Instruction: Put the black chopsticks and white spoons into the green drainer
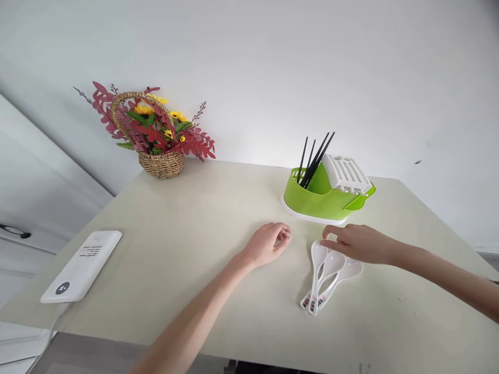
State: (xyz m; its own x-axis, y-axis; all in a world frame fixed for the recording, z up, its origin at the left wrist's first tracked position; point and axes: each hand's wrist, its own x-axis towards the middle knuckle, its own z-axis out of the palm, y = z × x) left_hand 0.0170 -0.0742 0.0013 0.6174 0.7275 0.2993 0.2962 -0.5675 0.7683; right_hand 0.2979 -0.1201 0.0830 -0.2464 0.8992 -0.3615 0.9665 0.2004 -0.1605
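Three white spoons [333, 264] lie fanned on the table, their bowls side by side and their labelled handles crossing at the near end. Over the bowls is my right hand [360, 244], with a gap between thumb and forefinger; the thumb is close to the left spoon's bowl, and I cannot tell if it touches. My left hand [268, 243] rests on the table left of the spoons, its fingers curled in with nothing visible in them. Behind both hands stands a green utensil holder [319, 202] with a white slotted top, and several black chopsticks [312, 163] lean in its left part.
A wicker basket [161, 165] of red and yellow artificial flowers stands at the back left by the wall. On the left side of the table [187, 270] lies a white device [83, 267] with a small round display and a cable.
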